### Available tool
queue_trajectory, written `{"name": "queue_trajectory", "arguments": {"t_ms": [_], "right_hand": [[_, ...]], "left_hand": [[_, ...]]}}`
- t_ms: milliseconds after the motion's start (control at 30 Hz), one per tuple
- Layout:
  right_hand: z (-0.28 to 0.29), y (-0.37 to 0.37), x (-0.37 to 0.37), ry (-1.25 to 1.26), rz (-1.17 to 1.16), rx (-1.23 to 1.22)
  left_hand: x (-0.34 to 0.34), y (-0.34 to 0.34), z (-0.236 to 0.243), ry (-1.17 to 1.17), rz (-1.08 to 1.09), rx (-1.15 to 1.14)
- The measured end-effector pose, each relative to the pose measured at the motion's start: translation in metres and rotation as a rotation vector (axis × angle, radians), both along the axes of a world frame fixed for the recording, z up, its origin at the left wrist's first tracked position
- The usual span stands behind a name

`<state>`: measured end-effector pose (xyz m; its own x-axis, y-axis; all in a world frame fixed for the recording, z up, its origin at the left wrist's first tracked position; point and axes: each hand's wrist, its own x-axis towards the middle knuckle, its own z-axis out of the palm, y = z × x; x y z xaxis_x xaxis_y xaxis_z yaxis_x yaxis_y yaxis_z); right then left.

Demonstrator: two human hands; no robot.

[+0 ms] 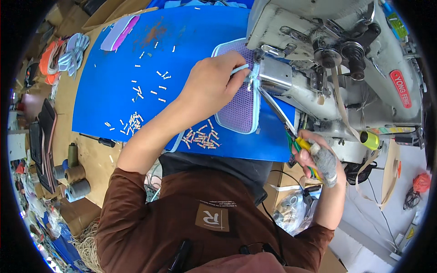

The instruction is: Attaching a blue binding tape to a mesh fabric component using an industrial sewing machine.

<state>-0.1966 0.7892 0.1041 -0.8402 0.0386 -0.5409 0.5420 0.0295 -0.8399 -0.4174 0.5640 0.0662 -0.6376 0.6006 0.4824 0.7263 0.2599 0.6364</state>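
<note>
My left hand (211,84) is closed in a pinch on a light-blue binding strip (240,68) at the purple mesh panel (236,109). This rounded panel has light-blue edging and lies beside the sewing machine's metal arm end (275,74). In my right hand (321,157), grey wrapping covers a finger. It grips long-bladed scissors (278,111) with yellow and green handles. The blade tips reach the bound edge close to my left fingertips; whether they touch the strip I cannot tell. My left fingers partly hide the strip and panel.
The grey-white sewing machine (291,27) fills the upper right. Small cut strip pieces (202,139) lie scattered and heaped on the blue table (109,95). A lilac-and-purple piece (119,34) lies far left. Thread spools (78,187) stand left, near light-blue strip bundles (75,52).
</note>
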Motion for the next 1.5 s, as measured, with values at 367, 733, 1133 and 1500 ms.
{"name": "queue_trajectory", "arguments": {"t_ms": [367, 733, 1133, 1500], "right_hand": [[0.045, -0.005, -0.052, -0.029, 0.194, 0.27], [0.068, 0.024, -0.071, -0.078, 0.359, 0.587], [0.081, 0.019, -0.091, -0.09, 0.457, 0.681], [0.069, 0.014, -0.094, 0.031, 0.513, 0.743]], "left_hand": [[-0.023, 0.007, -0.023, 0.339, -0.053, 0.094], [-0.019, -0.004, -0.007, -0.013, -0.222, 0.177], [-0.02, -0.002, -0.012, 0.046, -0.245, 0.223], [-0.018, -0.001, -0.008, 0.097, -0.203, 0.163]]}}
